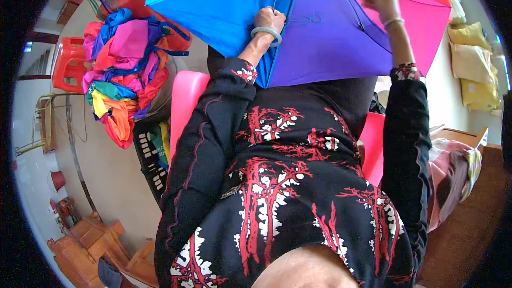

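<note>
While the person sat in a pink chair (186, 96), a black top (298, 200) with red and white tree prints filled the nearest part of the view. Beyond it, an umbrella (336, 53) lay spread over the lap, ribs showing, its panels blue, purple, pink and red. The left hand (270, 19), a pale bangle (268, 32) at its wrist, was closed on the cloth beside the blue-purple seam; a thin dark sliver stuck up past the fingers, too small to identify. A loose thread (312, 19) curled over the purple panel just to its right. The right hand (381, 1) was raised by the pink panel, fingers curled, too blurred to tell whether it gripped anything. To the left, a black crate (149, 159) stood near the chair, and farther out many-coloured fabric (128, 42) was heaped beside a red stool (69, 64). On the right, crumpled cloths (450, 168) lay near a brown wooden surface (474, 234), with yellow bundles (474, 58) farther off.
</note>
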Available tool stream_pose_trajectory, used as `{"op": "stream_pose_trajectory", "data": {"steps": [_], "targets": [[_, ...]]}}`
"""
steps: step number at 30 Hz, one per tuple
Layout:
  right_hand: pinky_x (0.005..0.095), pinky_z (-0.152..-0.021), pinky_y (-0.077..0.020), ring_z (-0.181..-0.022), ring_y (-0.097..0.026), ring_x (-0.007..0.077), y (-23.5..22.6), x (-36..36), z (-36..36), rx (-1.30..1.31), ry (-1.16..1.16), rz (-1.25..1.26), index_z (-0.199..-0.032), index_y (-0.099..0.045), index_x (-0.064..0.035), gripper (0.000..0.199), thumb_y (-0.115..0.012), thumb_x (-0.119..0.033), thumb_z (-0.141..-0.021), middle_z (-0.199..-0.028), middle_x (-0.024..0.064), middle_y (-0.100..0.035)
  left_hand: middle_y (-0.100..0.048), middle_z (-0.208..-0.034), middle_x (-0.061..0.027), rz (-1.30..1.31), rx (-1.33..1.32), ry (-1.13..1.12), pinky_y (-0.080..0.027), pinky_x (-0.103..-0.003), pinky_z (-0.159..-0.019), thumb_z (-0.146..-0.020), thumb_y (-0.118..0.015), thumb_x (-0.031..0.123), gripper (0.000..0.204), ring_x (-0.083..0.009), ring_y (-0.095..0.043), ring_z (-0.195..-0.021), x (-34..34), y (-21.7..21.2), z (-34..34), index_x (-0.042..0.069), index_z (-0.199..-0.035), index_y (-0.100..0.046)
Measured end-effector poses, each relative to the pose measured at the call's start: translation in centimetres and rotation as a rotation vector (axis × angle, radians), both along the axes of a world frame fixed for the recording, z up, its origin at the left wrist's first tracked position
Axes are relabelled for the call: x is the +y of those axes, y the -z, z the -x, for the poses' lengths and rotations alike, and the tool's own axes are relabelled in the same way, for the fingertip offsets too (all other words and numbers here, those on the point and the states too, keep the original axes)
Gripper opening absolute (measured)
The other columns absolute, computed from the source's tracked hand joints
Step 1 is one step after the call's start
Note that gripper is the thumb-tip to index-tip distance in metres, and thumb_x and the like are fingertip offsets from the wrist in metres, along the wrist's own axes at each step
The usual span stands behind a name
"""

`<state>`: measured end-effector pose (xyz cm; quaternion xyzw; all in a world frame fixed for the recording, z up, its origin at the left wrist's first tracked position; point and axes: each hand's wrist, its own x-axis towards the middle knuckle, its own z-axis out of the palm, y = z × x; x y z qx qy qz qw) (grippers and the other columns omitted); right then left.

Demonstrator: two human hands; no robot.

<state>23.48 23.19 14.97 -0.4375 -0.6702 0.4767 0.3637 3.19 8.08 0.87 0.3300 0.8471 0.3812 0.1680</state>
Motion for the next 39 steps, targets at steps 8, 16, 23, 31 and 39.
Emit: {"op": "stream_pose_trajectory", "data": {"steps": [8,16,23,31,39], "targets": [[0.0349,-0.052,-0.0465,-0.061,-0.058,0.0256,7.7,-6.5,7.1,-0.415,-0.606,-0.733,-0.081,-0.055,-0.0059,0.013,-0.052,-0.016,-0.073,-0.071,0.0114,-0.058,-0.058,-0.079,-0.0229,-0.048,0.012,0.002,-0.046,-0.041,-0.069,-0.070,-0.047,0.021,0.026,-0.0365,-0.057,-0.077,-0.1,-0.3,0.7,-0.002,-0.073,-0.060],[0.0435,-0.065,-0.0461,-0.075,-0.057,0.0340,10.9,-7.8,8.5,-0.708,-0.480,-0.638,-0.079,-0.056,-0.0087,0.017,-0.052,-0.022,-0.069,-0.076,0.0166,-0.059,-0.057,-0.077,-0.0242,-0.044,0.135,0.012,-0.046,-0.041,-0.068,-0.069,-0.048,0.019,0.024,-0.0374,-0.056,-0.075,-0.3,-2.0,-0.5,-0.002,-0.070,-0.059],[0.0433,-0.065,-0.0443,-0.073,-0.056,0.0344,8.3,-0.9,5.7,-0.782,-0.148,-0.695,-0.077,-0.057,-0.0079,0.020,-0.049,-0.025,-0.070,-0.074,0.0182,-0.058,-0.057,-0.075,-0.0238,-0.079,0.054,0.023,-0.046,-0.041,-0.067,-0.069,-0.049,0.020,0.024,-0.0372,-0.057,-0.073,-0.3,0.7,0.7,-0.002,-0.068,-0.058],[0.0369,-0.066,-0.0465,-0.074,-0.058,0.0288,5.1,4.1,-0.4,-0.745,0.156,-0.631,-0.081,-0.060,-0.0111,0.020,-0.055,-0.027,-0.070,-0.078,0.0113,-0.061,-0.058,-0.073,-0.0235,-0.106,0.015,0.000,-0.046,-0.041,-0.065,-0.068,-0.049,0.019,0.023,-0.0364,-0.057,-0.071,0.0,0.8,0.6,-0.002,-0.067,-0.058],[0.0348,-0.062,-0.0474,-0.065,-0.059,0.0202,5.8,-5.3,6.8,-0.676,-0.666,-0.326,-0.084,-0.058,-0.0091,0.017,-0.055,-0.020,-0.071,-0.073,0.0096,-0.059,-0.057,-0.071,-0.0237,-0.131,-0.097,0.003,-0.047,-0.040,-0.064,-0.066,-0.050,0.018,0.022,-0.0358,-0.058,-0.069,-0.7,-0.1,0.6,-0.002,-0.067,-0.058]]}}
